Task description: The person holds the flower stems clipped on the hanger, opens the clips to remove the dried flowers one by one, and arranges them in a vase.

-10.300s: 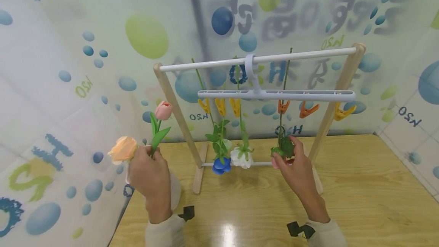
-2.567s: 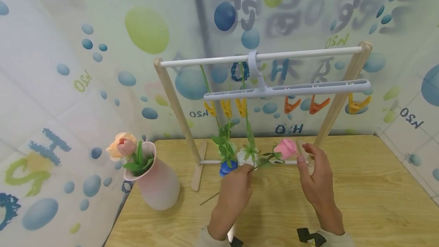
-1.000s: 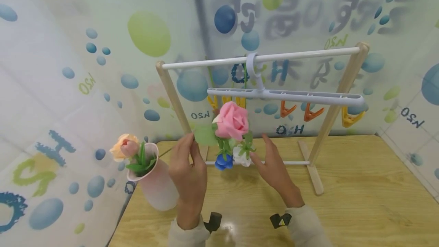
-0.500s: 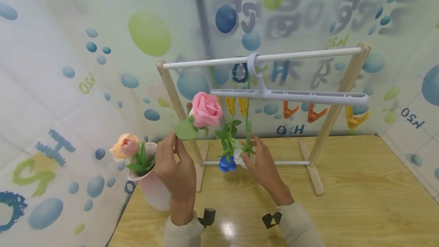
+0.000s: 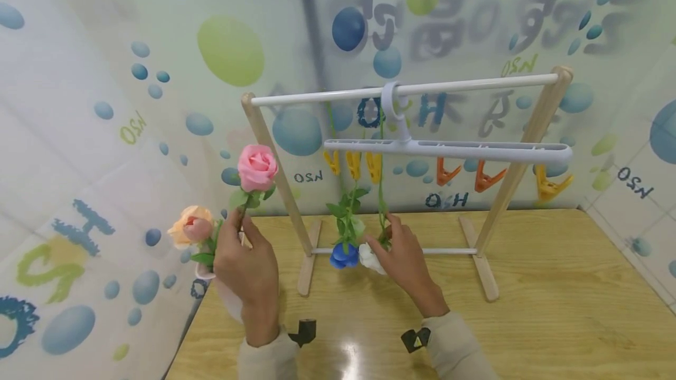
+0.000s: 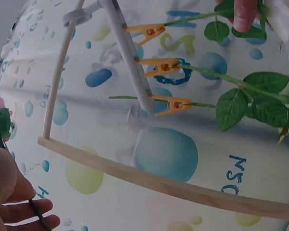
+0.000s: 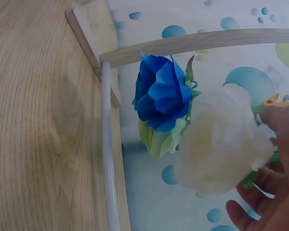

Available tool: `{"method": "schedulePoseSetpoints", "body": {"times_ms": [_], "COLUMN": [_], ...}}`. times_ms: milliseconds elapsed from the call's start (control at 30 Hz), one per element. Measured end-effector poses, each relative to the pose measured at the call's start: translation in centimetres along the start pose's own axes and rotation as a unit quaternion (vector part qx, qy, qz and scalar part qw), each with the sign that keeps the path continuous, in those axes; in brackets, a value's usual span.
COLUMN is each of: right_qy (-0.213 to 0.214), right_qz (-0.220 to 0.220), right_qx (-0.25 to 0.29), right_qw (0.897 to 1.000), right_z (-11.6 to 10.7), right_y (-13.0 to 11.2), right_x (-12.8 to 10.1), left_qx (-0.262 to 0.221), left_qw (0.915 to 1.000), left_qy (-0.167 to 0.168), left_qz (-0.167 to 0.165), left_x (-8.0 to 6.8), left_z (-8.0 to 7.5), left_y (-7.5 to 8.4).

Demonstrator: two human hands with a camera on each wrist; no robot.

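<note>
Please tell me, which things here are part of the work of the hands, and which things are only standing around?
In use:
left hand
pink rose
vase
right hand
white flower

Not in use:
blue flower
orange clips
rack
table

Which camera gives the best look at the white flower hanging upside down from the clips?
The right wrist view: the white flower fills the frame beside the blue flower, with the right hand on it. The head view shows it small and partly hidden by that hand. The left wrist view catches only a white edge at the top corner.
</note>
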State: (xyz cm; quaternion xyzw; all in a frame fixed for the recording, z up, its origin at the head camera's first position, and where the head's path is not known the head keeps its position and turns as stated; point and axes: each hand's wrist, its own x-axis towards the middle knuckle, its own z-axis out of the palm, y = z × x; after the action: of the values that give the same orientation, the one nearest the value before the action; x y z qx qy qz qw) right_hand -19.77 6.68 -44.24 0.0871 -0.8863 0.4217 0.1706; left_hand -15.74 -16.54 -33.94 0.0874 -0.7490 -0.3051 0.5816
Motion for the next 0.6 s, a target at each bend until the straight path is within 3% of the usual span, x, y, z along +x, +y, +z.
{"method": "schedulePoseSetpoints", "body": {"times_ms": [233,400,600], "right_qy": [0.017,0.025,0.042], "right_qz": [0.005,-0.014,-0.037], "right_qx": [-0.039,-0.037,-0.044], "right_qw": [0.999,0.999,0.997], "right_z": [-0.3,-0.6,-0.7], "right_y": [0.0,0.2,0.5], "right_x": [0.0,-0.2,-0.3], "left_qx": [0.062,0.081,0.107], "left_qw": [0.9974,0.9962,0.9913], "left_qy": [-0.035,-0.030,-0.047], "left_qz": [-0.015,-0.012,-0.060], "left_x": [0.4,1.1,1.6], "left_z": [-0.3,-0.5,-1.0], "left_y": [-1.1,-1.3,-1.5]}}
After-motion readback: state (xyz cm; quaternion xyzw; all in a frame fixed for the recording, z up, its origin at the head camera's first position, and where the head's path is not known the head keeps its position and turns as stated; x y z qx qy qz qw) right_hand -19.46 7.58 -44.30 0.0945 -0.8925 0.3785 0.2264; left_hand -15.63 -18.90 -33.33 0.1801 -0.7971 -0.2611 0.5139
